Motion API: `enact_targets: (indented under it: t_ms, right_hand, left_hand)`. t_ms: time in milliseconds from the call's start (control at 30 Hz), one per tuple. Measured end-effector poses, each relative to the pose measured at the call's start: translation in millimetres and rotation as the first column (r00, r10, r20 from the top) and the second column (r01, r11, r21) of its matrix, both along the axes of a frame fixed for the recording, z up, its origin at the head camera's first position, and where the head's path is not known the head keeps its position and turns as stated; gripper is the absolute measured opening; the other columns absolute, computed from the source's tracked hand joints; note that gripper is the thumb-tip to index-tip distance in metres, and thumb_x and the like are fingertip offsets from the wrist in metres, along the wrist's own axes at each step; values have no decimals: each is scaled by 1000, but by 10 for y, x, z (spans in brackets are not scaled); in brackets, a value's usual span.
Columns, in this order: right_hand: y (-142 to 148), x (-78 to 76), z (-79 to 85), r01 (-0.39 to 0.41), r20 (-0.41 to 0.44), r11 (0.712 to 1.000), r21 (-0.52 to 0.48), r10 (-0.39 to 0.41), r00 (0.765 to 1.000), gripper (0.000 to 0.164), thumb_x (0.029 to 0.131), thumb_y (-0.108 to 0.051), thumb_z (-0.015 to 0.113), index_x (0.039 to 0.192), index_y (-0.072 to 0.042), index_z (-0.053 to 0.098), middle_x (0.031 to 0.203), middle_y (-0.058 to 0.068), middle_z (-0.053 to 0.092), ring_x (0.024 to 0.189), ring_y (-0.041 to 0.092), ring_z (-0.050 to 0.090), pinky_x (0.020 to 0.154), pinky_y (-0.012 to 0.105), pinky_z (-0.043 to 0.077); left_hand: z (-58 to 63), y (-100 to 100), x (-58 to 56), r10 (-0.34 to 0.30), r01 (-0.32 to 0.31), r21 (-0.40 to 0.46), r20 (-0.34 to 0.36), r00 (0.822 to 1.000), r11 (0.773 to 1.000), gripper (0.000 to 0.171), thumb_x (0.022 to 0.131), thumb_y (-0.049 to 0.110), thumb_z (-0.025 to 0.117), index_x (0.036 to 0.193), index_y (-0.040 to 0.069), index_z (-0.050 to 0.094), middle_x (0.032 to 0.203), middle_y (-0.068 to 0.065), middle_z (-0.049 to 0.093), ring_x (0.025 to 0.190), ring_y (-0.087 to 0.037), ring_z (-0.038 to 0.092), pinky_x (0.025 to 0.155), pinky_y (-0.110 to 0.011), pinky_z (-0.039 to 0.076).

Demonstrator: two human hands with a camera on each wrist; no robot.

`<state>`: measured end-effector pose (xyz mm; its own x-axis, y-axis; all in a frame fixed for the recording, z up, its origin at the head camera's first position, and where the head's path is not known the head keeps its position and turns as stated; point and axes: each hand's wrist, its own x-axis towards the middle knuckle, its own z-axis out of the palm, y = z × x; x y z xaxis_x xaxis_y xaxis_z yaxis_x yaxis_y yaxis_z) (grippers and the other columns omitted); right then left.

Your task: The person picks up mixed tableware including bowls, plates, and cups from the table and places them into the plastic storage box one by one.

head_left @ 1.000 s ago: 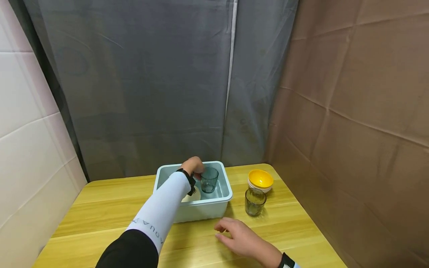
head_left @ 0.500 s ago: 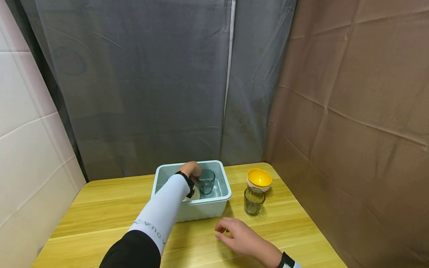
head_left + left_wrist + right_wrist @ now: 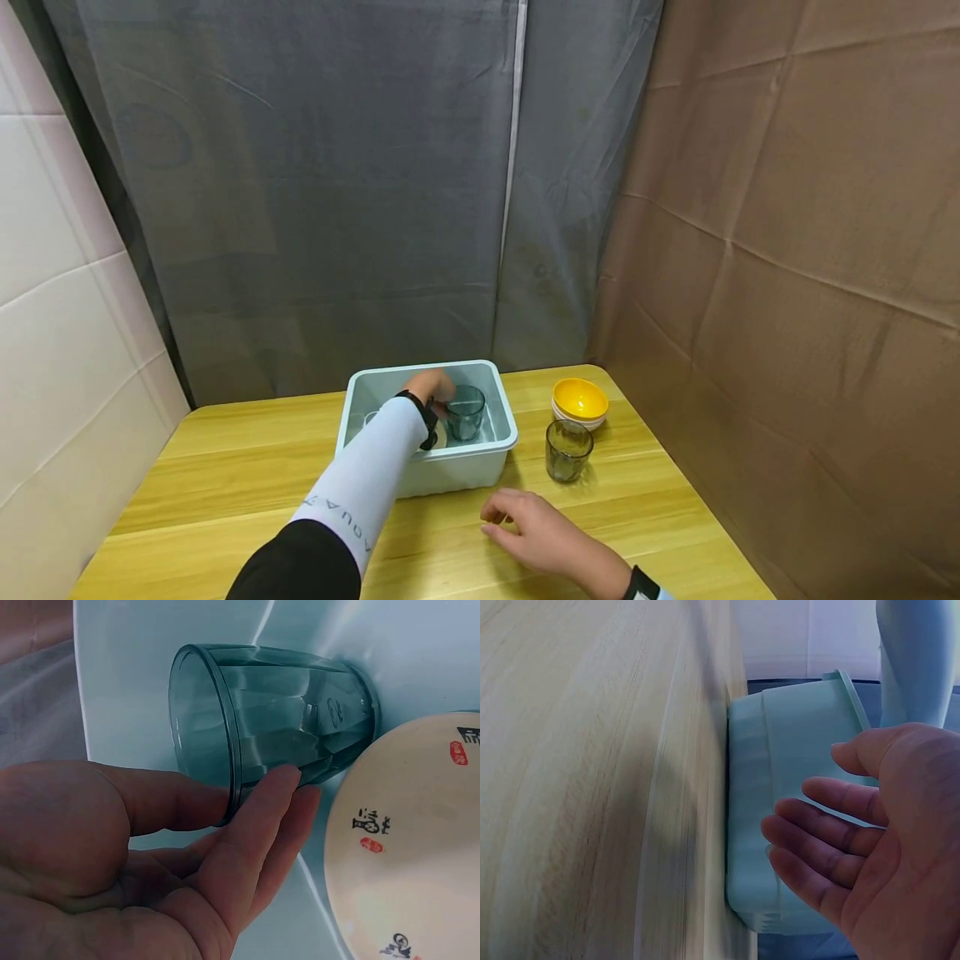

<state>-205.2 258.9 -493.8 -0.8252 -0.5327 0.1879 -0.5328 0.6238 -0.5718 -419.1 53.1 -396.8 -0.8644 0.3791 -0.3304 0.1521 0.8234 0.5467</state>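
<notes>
Through the left wrist camera I see the person's left hand [image 3: 127, 862] inside the light blue-green rectangular plastic basin [image 3: 450, 477]. Its fingers [image 3: 251, 840] are almost closed and pinch a transparent teal drinking glass [image 3: 277, 705] at the rim. The thumb is at the edge of the glass and at least 1 other finger lies along the outer wall; whether the thumb tip goes inside the mouth, I cannot tell. The glass stands inside the basin, at its right part. Just beside its base I find a round cream-coloured dish [image 3: 412, 825] with small black and red marks; I cannot tell if these 2 things touch.

The right hand [image 3: 534, 531] is in front of the basin, near the lower edge of my head view. Its fingers [image 3: 817, 847] are relaxed, a little bent, apart from the thumb, and they have hold of nothing.

On the yellow wood-grain surface [image 3: 262, 467], to the right of the basin, stands a transparent smoky-brown glass [image 3: 567, 458]. Just behind it is a round yellow bowl [image 3: 582, 400], nested on a whitish piece. A grey cloth curtain [image 3: 337, 208] hangs behind.
</notes>
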Motion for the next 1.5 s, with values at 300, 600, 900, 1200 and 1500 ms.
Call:
enact_targets:
  t_ms: [300,600,900,1200,1500]
  right_hand:
    - [-1,25,35,-6,2,1000,1,6,1000,12,111,-26,71,112,-15,76,107,-13,71,99,1,65,88,37,62]
    - [-7,-5,50,-16,5,1000,4,16,1000,10,111,-25,71,111,-17,76,106,-14,71,99,1,65,88,34,61]
    - [-22,-40,42,-32,-16,999,5,32,999,11,110,-24,71,112,-14,76,106,-12,72,98,1,66,87,33,61]
    - [2,-35,79,-10,11,1000,-1,10,1000,9,110,-24,72,110,-16,76,106,-13,71,97,2,66,86,35,61]
    - [17,-66,71,-21,16,1000,-10,21,1000,8,111,-23,70,109,-18,76,105,-16,70,96,1,66,86,33,61]
  left_hand:
    - [-18,12,-7,62,-63,35,15,998,997,24,105,-2,57,95,-6,78,63,-1,56,53,-10,48,56,-23,40]
    - [19,-7,43,94,-94,33,-8,996,995,29,108,8,50,104,-7,75,80,-9,66,62,-17,53,63,-28,42]
    - [232,-5,54,90,-94,-69,-58,994,993,40,109,26,49,125,-3,69,101,-19,72,66,-23,62,60,-31,46]
    - [577,-245,554,15,-16,-1,-247,969,1000,35,105,32,62,113,-1,69,96,-7,63,75,-20,60,68,-33,50]
    - [629,-576,1218,28,89,270,-401,915,959,35,108,31,72,132,6,73,120,-8,76,108,-25,72,92,-44,61]
